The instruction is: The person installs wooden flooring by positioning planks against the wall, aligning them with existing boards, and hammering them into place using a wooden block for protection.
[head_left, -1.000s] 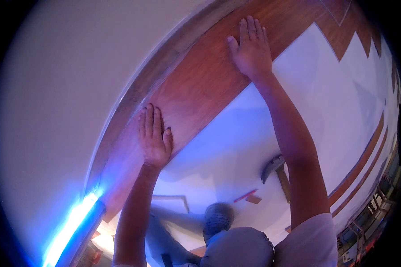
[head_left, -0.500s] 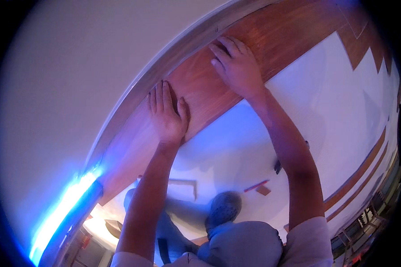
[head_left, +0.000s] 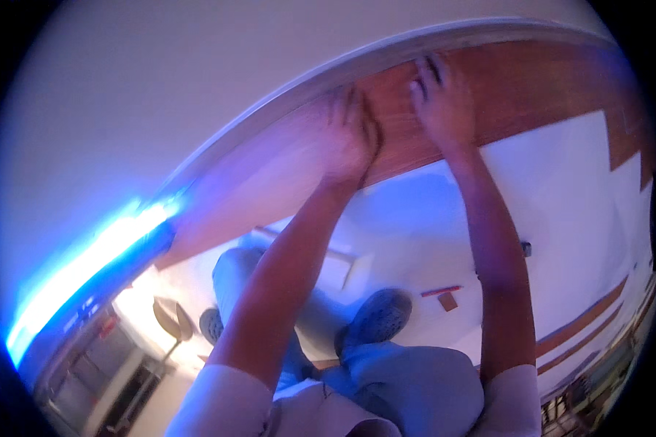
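A strip of reddish-brown wood planks (head_left: 539, 91) lies along the foot of a pale wall. My left hand (head_left: 350, 142), blurred, rests on the strip with its fingers stretched toward the wall. Farther right, my right hand (head_left: 448, 109) lies on the same wood near the skirting board (head_left: 386, 60); its fingers are slightly bent and apart, and nothing shows in them. Whether a seam runs under my fingers I cannot tell.
White underlay (head_left: 408, 211) covers the floor around my shoes (head_left: 377, 317). On it lie a red pencil-like stick (head_left: 442, 290), a small brown piece (head_left: 447, 301) and a dark object (head_left: 526, 249). Bright bluish light (head_left: 87, 273) glares at left; narrow brown strips (head_left: 583, 313) lie at right.
The view has turned, so the plank strip lies flatter across it. My left hand has come closer to my right hand along the wood. The right hand's fingers look a little more bent.
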{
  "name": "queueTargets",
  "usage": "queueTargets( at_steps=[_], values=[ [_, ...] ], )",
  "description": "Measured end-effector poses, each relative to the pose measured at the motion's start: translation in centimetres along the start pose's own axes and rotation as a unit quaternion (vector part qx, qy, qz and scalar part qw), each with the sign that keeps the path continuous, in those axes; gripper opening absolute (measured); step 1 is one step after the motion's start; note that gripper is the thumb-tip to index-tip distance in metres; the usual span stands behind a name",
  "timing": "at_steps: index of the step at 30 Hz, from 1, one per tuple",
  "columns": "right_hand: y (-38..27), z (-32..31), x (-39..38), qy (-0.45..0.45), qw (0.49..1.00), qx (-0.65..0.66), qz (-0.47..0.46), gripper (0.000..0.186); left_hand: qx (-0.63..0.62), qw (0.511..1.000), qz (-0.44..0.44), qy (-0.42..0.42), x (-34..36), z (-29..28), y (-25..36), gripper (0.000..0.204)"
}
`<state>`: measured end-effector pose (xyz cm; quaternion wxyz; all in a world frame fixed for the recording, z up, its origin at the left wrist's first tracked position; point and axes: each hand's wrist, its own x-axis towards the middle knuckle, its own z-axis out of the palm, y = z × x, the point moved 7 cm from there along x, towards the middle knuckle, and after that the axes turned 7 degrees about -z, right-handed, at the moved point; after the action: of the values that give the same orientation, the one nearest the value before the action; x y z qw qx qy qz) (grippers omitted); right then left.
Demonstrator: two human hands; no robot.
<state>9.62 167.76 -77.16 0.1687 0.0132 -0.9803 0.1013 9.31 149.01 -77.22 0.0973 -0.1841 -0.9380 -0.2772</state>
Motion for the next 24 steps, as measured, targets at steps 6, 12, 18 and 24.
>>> queueTargets(
  at_steps=[6, 12, 18, 24],
  values=[
    [0.0, 0.0, 0.0, 0.011, 0.999, 0.019, -0.032, 0.044, -0.053, 0.998, 0.026, -0.034, -0.7, -1.2, -0.9, 0.039],
    [0.2, -0.7, -0.2, -0.037, 0.999, -0.026, -0.02, 0.045, 0.012, 0.984, 0.103, -0.146, -5.6, -11.7, -7.9, 0.032],
    [0.2, 0.6, -0.7, -0.049, 0.999, -0.01, -0.008, 0.05, 0.189, 0.889, -0.417, -0.025, -22.3, -28.5, -30.9, 0.033],
    [-0.8, 0.2, -3.7, -0.049, 0.995, -0.029, -0.081, 0.052, 0.111, 0.834, -0.539, -0.045, -32.3, -27.6, -34.7, 0.127]
  ],
)
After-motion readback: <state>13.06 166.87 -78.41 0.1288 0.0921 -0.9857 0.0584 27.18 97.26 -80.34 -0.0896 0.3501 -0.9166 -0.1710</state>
